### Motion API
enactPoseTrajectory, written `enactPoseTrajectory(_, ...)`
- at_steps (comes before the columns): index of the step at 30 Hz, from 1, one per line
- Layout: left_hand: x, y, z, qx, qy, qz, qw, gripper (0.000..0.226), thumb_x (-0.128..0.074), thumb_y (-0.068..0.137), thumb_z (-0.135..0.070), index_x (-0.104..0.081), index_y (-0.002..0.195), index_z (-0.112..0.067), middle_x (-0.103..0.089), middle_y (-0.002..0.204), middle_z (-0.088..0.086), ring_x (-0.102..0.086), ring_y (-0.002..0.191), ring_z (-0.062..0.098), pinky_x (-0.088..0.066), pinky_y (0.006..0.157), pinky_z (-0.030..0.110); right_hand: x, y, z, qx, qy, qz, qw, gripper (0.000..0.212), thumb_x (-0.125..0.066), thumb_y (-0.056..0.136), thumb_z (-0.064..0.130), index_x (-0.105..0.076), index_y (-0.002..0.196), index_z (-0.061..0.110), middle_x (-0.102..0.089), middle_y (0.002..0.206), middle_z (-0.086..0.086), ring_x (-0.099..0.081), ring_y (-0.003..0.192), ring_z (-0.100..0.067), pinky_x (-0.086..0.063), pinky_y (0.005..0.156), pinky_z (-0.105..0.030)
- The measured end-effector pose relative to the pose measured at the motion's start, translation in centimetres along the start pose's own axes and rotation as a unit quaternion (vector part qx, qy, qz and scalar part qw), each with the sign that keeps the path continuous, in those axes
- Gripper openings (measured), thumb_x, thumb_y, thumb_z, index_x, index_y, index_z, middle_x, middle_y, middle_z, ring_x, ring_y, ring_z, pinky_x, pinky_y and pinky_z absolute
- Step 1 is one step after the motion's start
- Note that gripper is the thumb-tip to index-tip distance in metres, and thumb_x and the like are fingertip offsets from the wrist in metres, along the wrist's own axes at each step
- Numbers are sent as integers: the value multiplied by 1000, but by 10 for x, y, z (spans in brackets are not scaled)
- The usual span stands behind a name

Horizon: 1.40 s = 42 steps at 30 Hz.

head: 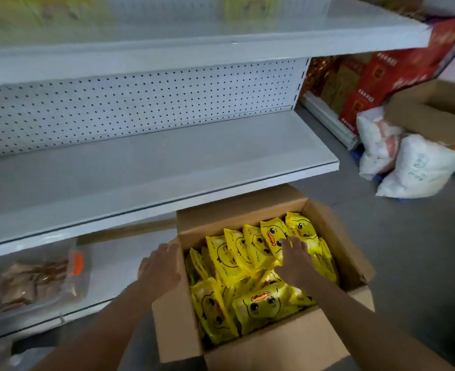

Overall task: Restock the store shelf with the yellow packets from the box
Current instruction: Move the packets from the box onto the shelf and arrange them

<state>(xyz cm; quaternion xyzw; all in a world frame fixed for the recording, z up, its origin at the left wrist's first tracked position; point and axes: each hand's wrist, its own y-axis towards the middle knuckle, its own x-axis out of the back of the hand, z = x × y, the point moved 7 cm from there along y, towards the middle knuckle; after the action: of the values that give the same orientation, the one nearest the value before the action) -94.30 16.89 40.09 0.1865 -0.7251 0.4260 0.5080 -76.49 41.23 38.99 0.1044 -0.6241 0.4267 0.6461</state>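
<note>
- The white metal store shelf (167,167) fills the view from nine to one o'clock; its middle board stands bare in front of a pegboard back panel (140,103).
- The upper shelf board (194,36) at twelve o'clock carries blurred yellow packs (250,6) and pale green ones further left.
- The lowest shelf board (119,261) at eight o'clock holds a clear plastic pack (33,285) of brownish goods with an orange label.
- An open cardboard box (178,325) sits on the grey floor (408,250) at five to six o'clock, its flaps folded outward, just in front of the shelf's edge.
- Inside the box lie the yellow packets (237,253) printed with a duck face: a row stands on edge, leaning, along the far side, and more lie loosely heaped toward the near side.
- At two o'clock red cartons (397,73) are stacked against the wall, with a second brown cardboard box (429,119) in front of them and white plastic bags (419,167) on the floor beside it.
- The left hand (159,271) rests on the box's left flap at seven o'clock, fingers fairly straight and laid over the flap's top edge.
- The right hand (293,261) reaches into the box at its centre, fingers spread wide and lying on the upright packets; it is blurred, so I cannot tell whether any packet is pinched.
</note>
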Motion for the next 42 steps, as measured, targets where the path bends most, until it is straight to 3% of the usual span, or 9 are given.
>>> enactPoseTrajectory(10,13,8,5,-198,60,36,978,62,-59,86,-28,-29,140,-24,-40,139,2,-50,118,22,-43,91,35,-37,-90,10,-183,130,-40,974,79,-54,68,40,-34,137,7,-32,140,-18,-30,131,-34,-29,107,-37)
enactPoseTrajectory(12,12,12,-5,-230,53,43,971,66,-61,85,-27,-29,142,-29,-39,142,1,-46,124,22,-42,95,37,-41,-100,3,-212,143,-49,966,79,-52,67,37,-33,138,7,-34,140,-18,-32,130,-36,-32,106,-40)
enactPoseTrajectory(15,10,23,-28,-273,51,56,959,67,-64,84,-32,-31,142,-29,-39,143,-2,-44,127,20,-39,101,36,-46,-103,-13,-251,150,-62,954,62,-56,78,22,-34,134,7,-39,135,-17,-36,124,-37,-33,101,-40)
enactPoseTrajectory(18,8,39,-52,-298,74,65,950,66,-64,83,-35,-33,141,-28,-42,139,-1,-46,125,20,-43,99,37,-49,-97,-32,-280,154,-67,945,59,-56,80,21,-34,133,9,-41,134,-15,-40,121,-35,-34,100,-39)
enactPoseTrajectory(21,3,52,-74,-308,92,87,943,70,-63,86,-35,-27,146,-28,-32,148,0,-36,135,22,-36,108,41,-50,-90,-45,-304,172,-68,935,59,-57,83,24,-35,135,10,-39,136,-13,-39,122,-33,-35,101,-39)
enactPoseTrajectory(28,-11,89,-118,-361,115,109,919,68,-61,87,-33,-28,145,-24,-35,146,3,-38,133,22,-34,107,34,-68,-55,-63,-318,219,-51,921,64,-59,87,28,-29,139,6,-34,139,-17,-39,126,-34,-36,100,-36)
enactPoseTrajectory(36,-30,138,-200,-464,134,107,869,56,-55,91,-29,-32,143,-25,-37,146,-1,-40,132,20,-37,104,37,-99,-17,-62,-372,248,-69,892,62,-58,88,31,-28,138,9,-33,137,-16,-43,123,-33,-42,97,-38)
enactPoseTrajectory(40,-44,159,-252,-531,145,93,830,52,-49,95,-28,-32,143,-21,-29,151,-3,-34,136,18,-31,107,36,-108,-6,-65,-438,238,-92,862,48,-52,93,28,-33,132,9,-42,129,-12,-48,115,-30,-44,89,-37)
enactPoseTrajectory(42,-53,169,-274,-549,163,94,814,51,-45,97,-28,-29,145,-20,-24,154,-2,-29,139,18,-28,110,34,-106,-3,-67,-462,203,-101,858,37,-45,95,17,-35,129,9,-46,125,-11,-51,111,-29,-45,83,-36)
